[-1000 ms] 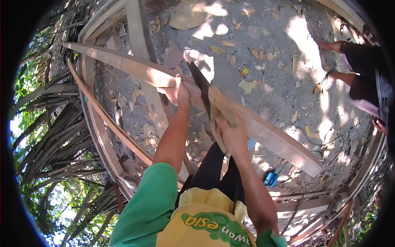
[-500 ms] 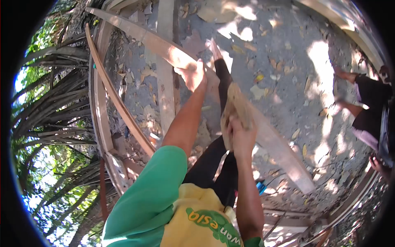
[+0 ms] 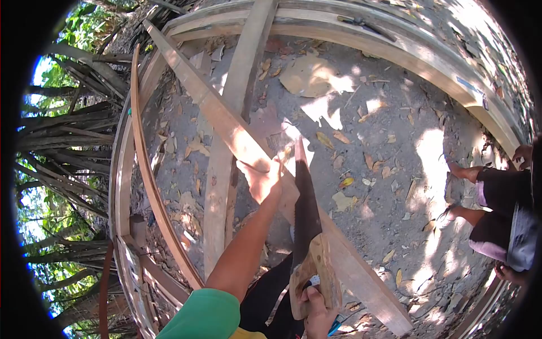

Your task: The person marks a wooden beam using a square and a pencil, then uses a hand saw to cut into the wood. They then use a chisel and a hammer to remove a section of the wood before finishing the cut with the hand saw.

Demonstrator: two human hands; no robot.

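A long wooden plank (image 3: 226,121) runs diagonally from the upper left to the lower right. My left hand (image 3: 262,178) is closed around its middle. My right hand (image 3: 317,308) grips the wooden handle of a handsaw (image 3: 307,212). The saw's dark blade crosses the plank just right of my left hand and points away from me. Whether its teeth touch the wood I cannot tell. Beneath the plank lies a wide beam (image 3: 219,198).
A thin curved strip (image 3: 148,164) lies at the left. Long timbers (image 3: 395,53) frame the ground, with a tool (image 3: 367,27) and a blue-and-white object (image 3: 473,90) on them. Another person (image 3: 502,198) sits at the right. Dry leaves are scattered around.
The saw and my right hand have moved down toward me, and more of the blade shows. My left hand still holds the plank. The view has shifted, showing more of the far timbers.
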